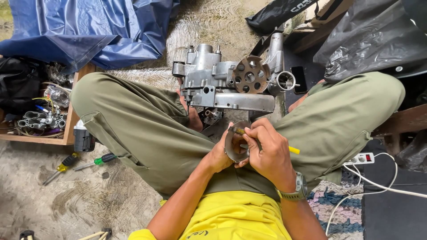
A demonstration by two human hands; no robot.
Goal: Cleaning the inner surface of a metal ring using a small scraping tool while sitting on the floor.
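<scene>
The left hand is cupping a round metal disc from below and behind, its grip closed around the rim, just above the person's lap between the crossed legs. The right hand is pinching a thin yellow-handled tool, grip narrow and tight on the shaft, and is pressing the tip against the disc's upper edge; what sort of tip it has is hard to tell, since the fingers are covering it.

The disc is looking stiff and fairly heavy for its size, probably oily and so slippery, and is best taken by the rim rather than the face.

Just beyond the hands, a grey engine casing is sitting on the concrete floor, carrying a rusty drilled plate. To the person's left, two screwdrivers are lying near a wooden tray of parts, with a blue tarpaulin farther off. A white power strip is lying to the right.
</scene>
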